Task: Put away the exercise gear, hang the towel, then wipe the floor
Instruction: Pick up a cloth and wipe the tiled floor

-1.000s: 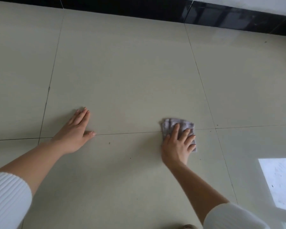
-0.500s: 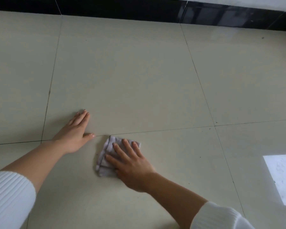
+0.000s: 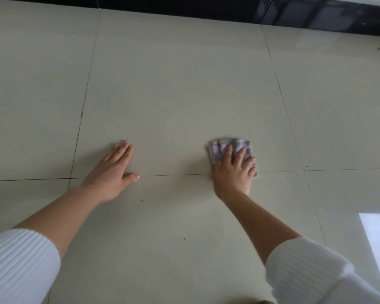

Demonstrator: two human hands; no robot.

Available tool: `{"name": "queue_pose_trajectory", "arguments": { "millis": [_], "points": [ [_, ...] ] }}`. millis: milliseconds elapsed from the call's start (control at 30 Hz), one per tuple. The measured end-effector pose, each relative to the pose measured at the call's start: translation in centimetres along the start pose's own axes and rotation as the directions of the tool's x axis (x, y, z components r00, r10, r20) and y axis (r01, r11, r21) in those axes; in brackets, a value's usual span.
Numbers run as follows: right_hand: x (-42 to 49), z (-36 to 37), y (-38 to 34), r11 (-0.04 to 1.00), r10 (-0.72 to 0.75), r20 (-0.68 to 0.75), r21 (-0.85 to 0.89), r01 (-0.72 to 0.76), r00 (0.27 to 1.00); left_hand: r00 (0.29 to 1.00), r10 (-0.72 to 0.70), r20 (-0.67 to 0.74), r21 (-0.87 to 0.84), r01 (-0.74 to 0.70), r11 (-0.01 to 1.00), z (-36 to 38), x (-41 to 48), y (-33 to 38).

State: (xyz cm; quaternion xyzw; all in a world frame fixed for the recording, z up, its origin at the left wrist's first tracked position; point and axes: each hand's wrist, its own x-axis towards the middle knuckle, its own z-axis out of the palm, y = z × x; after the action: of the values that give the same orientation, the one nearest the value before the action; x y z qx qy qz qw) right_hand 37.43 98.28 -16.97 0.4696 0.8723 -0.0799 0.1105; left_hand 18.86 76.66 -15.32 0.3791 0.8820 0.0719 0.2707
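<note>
Pale glossy tile floor (image 3: 184,84) runs to a black baseboard (image 3: 206,7) at the far edge. Left hand (image 3: 112,172) lies flat, fingers together. Right hand (image 3: 235,172), fingers spread, presses a grey cloth (image 3: 217,150) onto the floor right of centre.

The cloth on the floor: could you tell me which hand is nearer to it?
Right. The right hand presses on the cloth; the left hand lies flat on the floor, well to its left.

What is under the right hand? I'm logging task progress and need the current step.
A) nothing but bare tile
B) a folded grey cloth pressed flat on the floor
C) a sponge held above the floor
B: the right hand lies spread over a folded grey cloth flat on the tiled floor.
</note>
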Motion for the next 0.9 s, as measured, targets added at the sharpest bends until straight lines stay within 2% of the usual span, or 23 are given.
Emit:
{"name": "queue_pose_trajectory", "arguments": {
  "millis": [33,100,167,300,367,433,467,533,633,700,767,833,900],
  "points": [
    [-0.3,0.3,-1.8,0.999,-0.029,-0.01,-0.028,0.029,1.0,1.0,0.002,0.002,0.003,-0.002,1.0,0.0,0.0,0.0],
    [-1.5,0.8,-4.7,0.973,-0.203,-0.031,-0.116,0.199,0.979,1.0,0.006,0.002,0.01,-0.006,1.0,0.0,0.0,-0.1],
    [-3.8,1.0,-6.7,0.912,-0.382,0.047,-0.145,0.384,0.923,1.0,0.01,0.001,0.022,-0.01,1.0,0.0,0.1,0.0],
    [-8.7,1.6,-8.1,0.715,-0.665,0.187,-0.12,0.689,0.723,1.0,0.019,-0.011,0.041,-0.018,0.999,-0.1,0.2,0.1],
    [-8.6,2.0,-6.9,0.606,-0.773,0.147,-0.119,0.787,0.618,1.0,0.015,-0.011,0.028,-0.015,1.0,-0.4,0.2,0.2],
    [-7.2,2.1,-4.6,0.545,-0.827,0.073,-0.139,0.827,0.557,1.0,0.008,-0.001,0.019,-0.008,1.0,-0.6,0.2,0.3],
    [-6.2,2.1,-3.3,0.557,-0.821,0.052,-0.146,0.818,0.568,1.0,0.002,0.008,0.022,-0.003,1.0,-0.7,0.1,0.4],
    [-4.1,1.6,-0.5,0.65,-0.749,0.036,-0.154,0.744,0.661,1.0,-0.014,0.024,0.021,0.013,1.0,-0.8,0.1,0.5],
    [-1.4,0.6,4.6,0.809,-0.563,0.065,-0.16,0.566,0.824,0.999,-0.028,0.022,0.005,0.028,1.0,-0.9,0.0,0.8],
    [0.2,-0.4,7.7,0.893,-0.425,0.036,-0.145,0.425,0.905,1.0,-0.025,0.01,-0.005,0.025,1.0,-0.8,0.1,0.7],
    [2.1,-1.2,10.0,0.948,-0.296,0.021,-0.113,0.296,0.955,0.999,-0.032,0.006,-0.02,0.032,0.999,-0.5,0.2,0.6],
    [4.6,-1.9,10.6,0.962,-0.218,0.066,-0.152,0.225,0.974,0.999,-0.037,0.001,-0.044,0.037,0.998,-0.3,0.3,0.5],
    [7.4,-2.8,9.2,0.99,-0.105,0.068,-0.086,0.111,0.992,0.999,-0.046,-0.001,-0.051,0.046,0.998,-0.3,0.5,0.6]
  ]
}}
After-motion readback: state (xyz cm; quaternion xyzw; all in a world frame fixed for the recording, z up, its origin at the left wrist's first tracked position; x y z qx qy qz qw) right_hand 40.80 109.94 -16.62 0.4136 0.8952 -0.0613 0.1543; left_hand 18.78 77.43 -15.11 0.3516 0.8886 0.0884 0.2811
